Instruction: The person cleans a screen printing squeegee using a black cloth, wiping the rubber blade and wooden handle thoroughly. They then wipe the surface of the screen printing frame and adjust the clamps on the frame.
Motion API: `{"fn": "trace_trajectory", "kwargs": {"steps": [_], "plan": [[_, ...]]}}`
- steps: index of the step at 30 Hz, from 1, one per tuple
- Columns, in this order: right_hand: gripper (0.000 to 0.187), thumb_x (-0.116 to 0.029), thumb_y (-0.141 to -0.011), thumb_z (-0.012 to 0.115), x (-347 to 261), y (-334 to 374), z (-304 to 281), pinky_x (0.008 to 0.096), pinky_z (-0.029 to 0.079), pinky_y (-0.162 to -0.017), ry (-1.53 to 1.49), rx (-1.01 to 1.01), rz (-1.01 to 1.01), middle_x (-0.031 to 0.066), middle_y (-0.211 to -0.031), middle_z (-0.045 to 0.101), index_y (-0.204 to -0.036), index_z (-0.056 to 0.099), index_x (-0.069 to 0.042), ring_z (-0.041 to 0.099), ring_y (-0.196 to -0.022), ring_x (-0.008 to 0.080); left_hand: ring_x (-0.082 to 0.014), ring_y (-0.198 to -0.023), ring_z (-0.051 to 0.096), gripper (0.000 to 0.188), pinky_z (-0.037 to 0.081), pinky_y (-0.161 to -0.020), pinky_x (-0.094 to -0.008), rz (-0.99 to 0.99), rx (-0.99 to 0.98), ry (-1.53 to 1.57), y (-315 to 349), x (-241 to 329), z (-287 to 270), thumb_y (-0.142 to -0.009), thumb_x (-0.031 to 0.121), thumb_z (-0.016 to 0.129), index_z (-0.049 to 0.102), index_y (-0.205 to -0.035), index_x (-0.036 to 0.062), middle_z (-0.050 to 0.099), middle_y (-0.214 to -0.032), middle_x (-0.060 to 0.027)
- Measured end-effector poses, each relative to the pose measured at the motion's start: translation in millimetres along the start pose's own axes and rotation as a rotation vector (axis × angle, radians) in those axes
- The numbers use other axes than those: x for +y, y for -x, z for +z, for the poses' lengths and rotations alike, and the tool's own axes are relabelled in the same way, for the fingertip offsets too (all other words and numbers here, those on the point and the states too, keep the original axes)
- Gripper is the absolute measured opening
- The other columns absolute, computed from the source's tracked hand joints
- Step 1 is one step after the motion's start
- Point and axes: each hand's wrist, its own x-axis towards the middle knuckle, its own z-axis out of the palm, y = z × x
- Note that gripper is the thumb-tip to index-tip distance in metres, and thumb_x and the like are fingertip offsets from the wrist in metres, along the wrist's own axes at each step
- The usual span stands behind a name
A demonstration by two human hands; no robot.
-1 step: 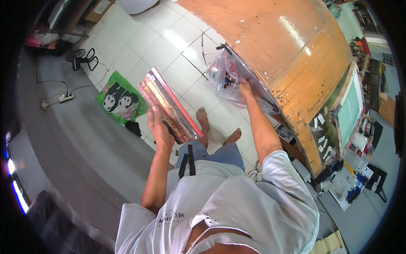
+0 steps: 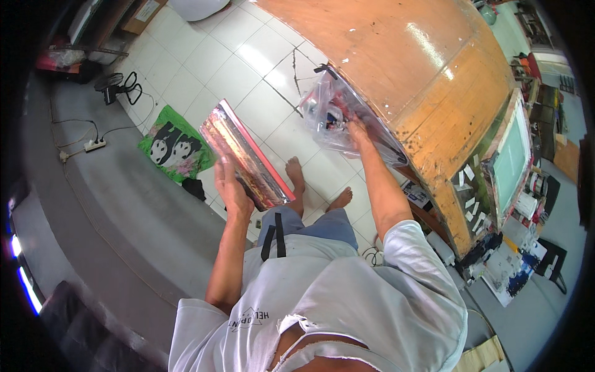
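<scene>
The person's left hand (image 2: 234, 191) has its grip closed on a flat, glossy, brown-and-gold packet with a red edge (image 2: 251, 158), fingers spread along its near side. The packet is held slantwise in the air above the floor, well apart from the other hand. The right hand (image 2: 357, 131) reaches to a clear, crumpled plastic bag (image 2: 319, 127) and touches it; whether that grip is closed on the film or on something within cannot be told. Small red and dark blue contents show through the bag.

As far as things stand, the work looks partway along: the packet is in hand and outside the bag, while the bag already holds some items and the right hand is still engaged there. What remains to be handled in it cannot be made out.

The bag hangs against the edge of a broad, worn, orange-brown wooden counter (image 2: 384, 80), near a black strip (image 2: 326, 69) at its corner. Farther right stands a pale-green framed panel (image 2: 512, 162). On the left, a bright green, panda-printed sheet or bag (image 2: 175, 144) lies on the white tiled floor (image 2: 229, 71), beside a long grey ledge (image 2: 124, 204) bearing a black fan (image 2: 111, 88).
</scene>
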Motion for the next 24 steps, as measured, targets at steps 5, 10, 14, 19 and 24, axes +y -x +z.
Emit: {"fn": "trace_trajectory", "kwargs": {"steps": [5, 10, 14, 19, 24], "plan": [[0.057, -0.017, -0.083, 0.063, -22.8, 33.6, -13.1, 0.0433, 0.052, -0.093, 0.506, 0.209, -0.014, 0.0203, -0.130, 0.064, -0.140, 0.058, -0.016, 0.064, -0.114, 0.0320, -0.0143, -0.101, 0.058, 0.031, 0.048, -0.090, -0.0346, 0.016, 0.011, -0.038, -0.5, -10.8, -5.2, -0.106, 0.032, 0.054, 0.055, -0.119, 0.0049, 0.063, -0.111, -0.0056], [0.042, -0.017, -0.083, 0.065, -19.9, 41.9, -23.7, 0.0433, 0.051, -0.095, 0.502, 0.275, -0.086, 0.0162, -0.116, 0.071, -0.125, 0.066, -0.013, 0.067, -0.107, 0.0345, -0.0124, -0.096, 0.058, 0.028, 0.049, -0.087, -0.0331, 0.014, 0.038, -0.021, 9.7, -11.5, 3.5, -0.106, 0.033, 0.054, 0.056, -0.112, 0.0053, 0.063, -0.106, -0.0040], [0.056, -0.015, -0.081, 0.066, 54.6, -14.2, -7.9, 0.0412, 0.047, -0.103, -0.313, 0.114, 0.053, 0.0143, -0.130, 0.067, -0.136, 0.061, -0.013, 0.060, -0.124, 0.0372, -0.0120, -0.096, 0.057, 0.029, 0.048, -0.087, -0.0322, 0.010, -0.034, -0.038, 12.2, -15.5, 3.2, -0.106, 0.033, 0.055, 0.055, -0.113, 0.0050, 0.063, -0.106, -0.0041], [0.076, -0.012, -0.082, 0.062, 11.1, 28.7, -13.6, 0.0451, 0.044, -0.108, 0.270, 0.082, 0.073, 0.0204, -0.143, 0.056, -0.154, 0.037, -0.009, 0.050, -0.134, 0.0376, -0.0126, -0.099, 0.056, 0.029, 0.047, -0.090, -0.0322, -0.016, -0.004, -0.062, 18.4, -28.9, 2.0, -0.106, 0.032, 0.054, 0.055, -0.115, 0.0042, 0.062, -0.108, -0.0047], [0.066, -0.008, -0.090, 0.051, -7.1, 77.9, -39.6, 0.0456, 0.047, -0.104, 0.939, 0.217, -0.524, 0.0291, -0.137, 0.056, -0.154, 0.038, -0.014, 0.064, -0.116, 0.0402, -0.0132, -0.100, 0.055, 0.026, 0.046, -0.090, -0.0324, -0.016, -0.030, -0.085, 25.3, -30.6, 11.1, -0.107, 0.028, 0.052, 0.055, -0.116, 0.0037, 0.061, -0.109, -0.0049]]}}
